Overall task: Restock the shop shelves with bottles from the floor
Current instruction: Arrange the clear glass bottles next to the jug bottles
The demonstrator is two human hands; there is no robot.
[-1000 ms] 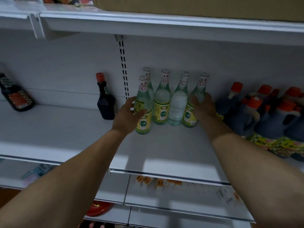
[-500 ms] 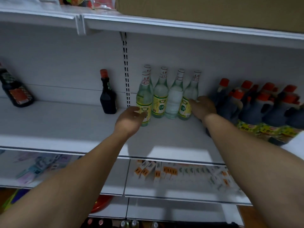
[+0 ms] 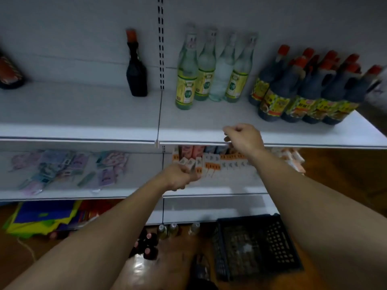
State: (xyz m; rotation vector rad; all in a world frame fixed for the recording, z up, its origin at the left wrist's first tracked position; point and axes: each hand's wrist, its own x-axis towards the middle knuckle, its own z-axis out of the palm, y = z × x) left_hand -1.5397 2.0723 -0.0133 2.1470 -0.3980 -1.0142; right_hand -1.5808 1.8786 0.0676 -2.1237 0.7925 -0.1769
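Several clear glass bottles (image 3: 206, 80) with yellow-green labels stand in a cluster on the white shelf (image 3: 104, 114), just right of the slotted upright. My left hand (image 3: 180, 176) hangs below that shelf, in front of the lower shelf, fingers loosely curled and holding nothing. My right hand (image 3: 244, 138) hovers at the shelf's front edge, fingers loosely curled, also empty. On the floor beneath stand more bottles: dark ones with pink caps (image 3: 147, 245) and small clear ones (image 3: 167, 230).
A dark sauce bottle (image 3: 136, 74) stands alone left of the upright. Dark jugs with orange caps (image 3: 303, 91) crowd the shelf's right end. A black plastic crate (image 3: 255, 245) sits on the floor at right. Packets (image 3: 62, 168) and small boxes (image 3: 211, 164) fill the lower shelf.
Both hands have let go of the clear bottles and pulled back and down from the shelf. The view has tipped downward, showing the floor, crate and floor bottles.
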